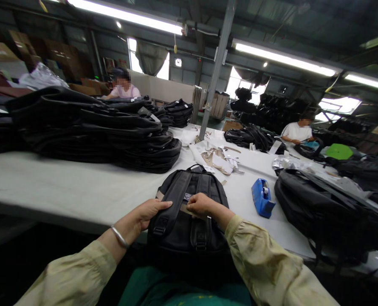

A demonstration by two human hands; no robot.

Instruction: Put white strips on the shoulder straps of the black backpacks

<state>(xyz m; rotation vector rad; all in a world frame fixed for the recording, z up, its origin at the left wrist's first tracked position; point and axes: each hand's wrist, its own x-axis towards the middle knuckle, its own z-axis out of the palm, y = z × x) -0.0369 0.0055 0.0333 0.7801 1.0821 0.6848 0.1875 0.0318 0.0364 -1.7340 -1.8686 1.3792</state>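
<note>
Under the workshop's strip lights, our white-covered table [64,174] stretches wide. A tall pile of black bags [96,127] stands left, more bags [322,208] right. Our black backpack [178,240] lies at the near edge — white surface shows on its left, and between it and the blue tape dispenser [261,199]. Our left hand [146,211] rests its thumb on a strap; we cannot tell whether its fingers grip. Our right hand [203,205] pinches a tan strip [185,209] over the backpack.
</note>
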